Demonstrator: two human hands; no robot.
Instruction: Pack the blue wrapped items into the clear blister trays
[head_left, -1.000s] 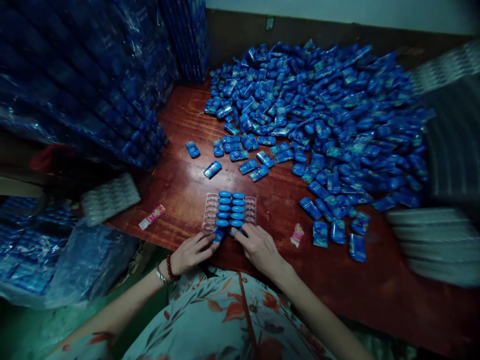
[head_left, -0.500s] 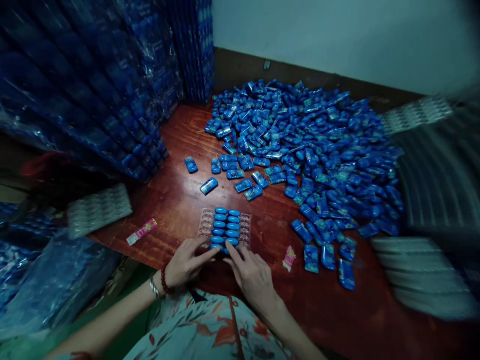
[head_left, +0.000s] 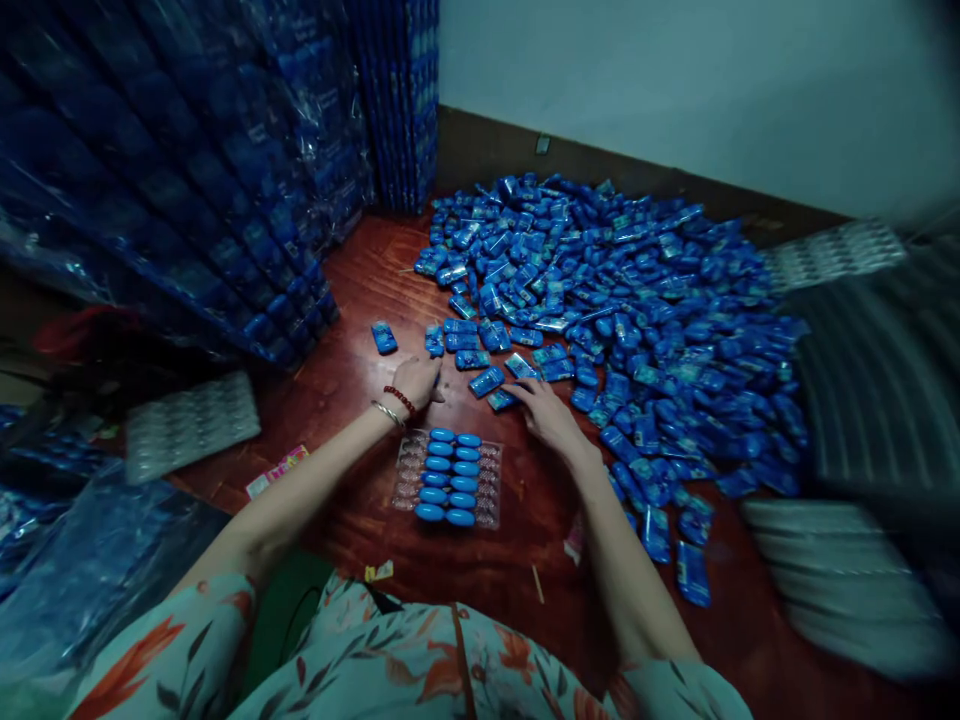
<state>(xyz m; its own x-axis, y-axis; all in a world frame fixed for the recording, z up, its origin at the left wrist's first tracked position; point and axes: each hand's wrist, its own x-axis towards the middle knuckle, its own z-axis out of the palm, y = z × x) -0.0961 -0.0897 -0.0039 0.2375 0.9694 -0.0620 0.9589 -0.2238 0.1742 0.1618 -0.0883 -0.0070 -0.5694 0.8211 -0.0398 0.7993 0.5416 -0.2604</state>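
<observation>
Packets [head_left: 487, 381], small blue foil-wrapped ones, lie loose on the red-brown table [head_left: 352, 370] just ahead of both hands, at the near edge of a big heap [head_left: 645, 300].

Left hand [head_left: 417, 382]: fingers curled, resting on the table by a packet; can't tell if it holds one, fingertips hidden. Red bead bracelet + metal bangle at the wrist.

Right hand [head_left: 546, 412]: palm down, fingers spread flat over a packet [head_left: 501, 400] at its fingertips; touching, not pinched as far as I can see.

Tray [head_left: 450, 478], clear plastic w/ pockets, sits just behind the hands, toward the body. Two middle columns hold blue oblong pieces; outer pockets look unfilled.

Handling, my read: packets light, wrapper thin + glossy, so prob. slick and crinkly; stiff-ish lump inside. Not fragile-looking. Best hold: pinch across the short width, thumb one long edge, finger the other, near mid-length. End seals likely floppy, poor grip.

Heading: the packet between the hands has its long axis slanted, far end up-right, away from left hand. The one at the right fingertips is about the same slant. The lone packet [head_left: 384, 337] beyond the left hand runs nearly straight away. Heap: every which way. Pieces in the tray lie crosswise, long axis left-right.

Off left of the left arm: stacked wrapped bundles [head_left: 187, 180], spare empty tray [head_left: 191, 423].
</observation>
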